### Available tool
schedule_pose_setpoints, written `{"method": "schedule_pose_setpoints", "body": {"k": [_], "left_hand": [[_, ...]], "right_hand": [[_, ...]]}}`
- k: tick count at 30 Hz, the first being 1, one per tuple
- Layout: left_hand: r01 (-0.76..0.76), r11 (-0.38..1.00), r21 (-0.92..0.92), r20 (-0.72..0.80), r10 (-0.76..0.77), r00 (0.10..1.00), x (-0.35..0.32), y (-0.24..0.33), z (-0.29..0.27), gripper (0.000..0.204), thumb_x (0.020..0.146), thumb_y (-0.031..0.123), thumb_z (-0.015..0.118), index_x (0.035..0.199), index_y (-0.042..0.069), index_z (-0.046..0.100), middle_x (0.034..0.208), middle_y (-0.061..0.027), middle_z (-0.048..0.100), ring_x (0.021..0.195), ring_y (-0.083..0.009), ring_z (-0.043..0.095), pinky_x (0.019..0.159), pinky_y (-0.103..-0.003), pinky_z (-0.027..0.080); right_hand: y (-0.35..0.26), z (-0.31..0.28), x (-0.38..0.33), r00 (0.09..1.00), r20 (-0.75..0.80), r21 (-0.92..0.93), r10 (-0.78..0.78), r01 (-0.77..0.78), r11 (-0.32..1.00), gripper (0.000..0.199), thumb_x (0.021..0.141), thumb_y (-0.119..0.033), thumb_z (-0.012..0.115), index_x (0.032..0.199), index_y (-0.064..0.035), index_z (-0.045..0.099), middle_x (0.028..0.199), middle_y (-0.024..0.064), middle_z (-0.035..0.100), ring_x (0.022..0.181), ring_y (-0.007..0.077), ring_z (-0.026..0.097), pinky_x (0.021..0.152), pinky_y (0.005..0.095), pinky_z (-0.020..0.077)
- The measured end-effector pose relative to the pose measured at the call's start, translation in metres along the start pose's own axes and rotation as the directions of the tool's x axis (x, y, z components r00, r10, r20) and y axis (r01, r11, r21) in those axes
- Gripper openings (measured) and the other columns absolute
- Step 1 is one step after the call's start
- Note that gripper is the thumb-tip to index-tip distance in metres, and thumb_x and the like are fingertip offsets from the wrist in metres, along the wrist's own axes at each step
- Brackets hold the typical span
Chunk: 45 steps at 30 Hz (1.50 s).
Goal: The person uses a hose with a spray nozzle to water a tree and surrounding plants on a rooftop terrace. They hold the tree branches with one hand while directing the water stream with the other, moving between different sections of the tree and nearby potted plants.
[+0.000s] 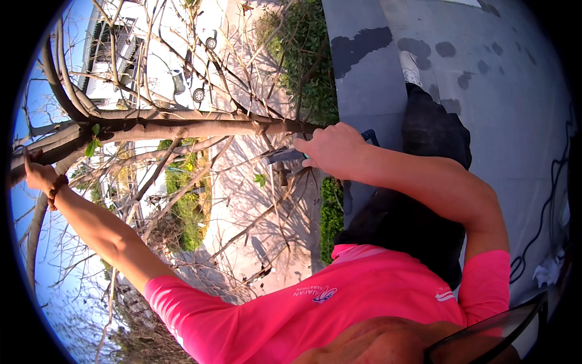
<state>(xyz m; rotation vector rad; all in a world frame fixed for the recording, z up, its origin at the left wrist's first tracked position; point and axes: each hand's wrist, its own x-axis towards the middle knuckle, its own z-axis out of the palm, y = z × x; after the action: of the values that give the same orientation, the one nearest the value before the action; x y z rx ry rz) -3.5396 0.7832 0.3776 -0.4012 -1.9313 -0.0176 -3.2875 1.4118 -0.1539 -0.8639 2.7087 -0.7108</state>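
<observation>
My left hand (42,174) reaches far out to the left, a beaded bracelet at its wrist. Its fingers are bent round a thick tree branch (73,142), partly hidden behind it. Close to my body, my right hand (339,151) is closed on a grey hand tool (285,156) with a pale tip pointing left toward the branches. A dark blue end of the tool shows behind my knuckles; its exact kind is unclear. The long main limb (200,126) runs just above the tool, apart from it as far as I can see.
A grey ledge (367,91) with dark wet patches lies beside my leg and white shoe (410,68). Beyond its edge, far below, are paving (242,200), hedges (331,209) and a white car (200,67). Bare twigs spread all round. A black cable (548,200) lies at the right.
</observation>
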Motion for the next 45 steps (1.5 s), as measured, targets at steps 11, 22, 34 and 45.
{"method": "schedule_pose_setpoints", "body": {"k": [11,22,34,45], "left_hand": [[0.007,0.991,0.137,0.006,-0.008,1.000,-0.018,0.019,0.004,0.061,0.086,-0.011,0.059,0.137,0.021,0.068,0.096,-0.0050,0.080,0.087,-0.0150,0.075,0.088,-0.029,0.059],[0.532,0.734,-0.422,-0.087,-0.617,0.782,-0.018,0.090,0.017,0.028,0.090,0.014,0.077,0.114,0.002,0.076,0.091,-0.0121,0.079,0.086,-0.0171,0.073,0.085,-0.030,0.057],[0.354,0.839,-0.414,-0.117,-0.435,0.893,-0.003,0.056,0.000,0.031,0.088,0.012,0.074,0.116,0.002,0.074,0.092,-0.0114,0.079,0.086,-0.0165,0.072,0.081,-0.029,0.057],[0.313,0.929,-0.199,-0.124,-0.341,0.932,-0.015,0.060,0.003,0.038,0.087,0.003,0.070,0.124,0.006,0.072,0.094,-0.0092,0.079,0.088,-0.0160,0.073,0.083,-0.029,0.057]], "right_hand": [[-0.002,0.004,0.001,1.000,-0.029,-0.007,0.003,-0.003,1.000,0.034,0.095,-0.034,0.069,0.119,-0.0105,0.065,0.088,0.0136,0.073,0.085,0.0338,0.074,0.068,0.0472,0.0573],[0.001,0.003,0.002,0.994,0.093,-0.048,-0.059,0.063,0.997,0.032,0.095,-0.034,0.070,0.116,-0.0097,0.065,0.089,0.0136,0.073,0.084,0.0327,0.075,0.069,0.0465,0.0575],[-0.006,-0.003,0.002,0.998,0.058,-0.013,-0.032,0.032,0.999,0.033,0.095,-0.035,0.070,0.117,-0.0099,0.065,0.092,0.0143,0.073,0.085,0.0333,0.075,0.069,0.0454,0.0585],[-0.007,-0.001,-0.002,1.000,0.007,-0.017,-0.023,0.023,1.000,0.033,0.096,-0.034,0.069,0.118,-0.0090,0.065,0.092,0.0155,0.073,0.083,0.0335,0.075,0.068,0.0461,0.0583]]}}
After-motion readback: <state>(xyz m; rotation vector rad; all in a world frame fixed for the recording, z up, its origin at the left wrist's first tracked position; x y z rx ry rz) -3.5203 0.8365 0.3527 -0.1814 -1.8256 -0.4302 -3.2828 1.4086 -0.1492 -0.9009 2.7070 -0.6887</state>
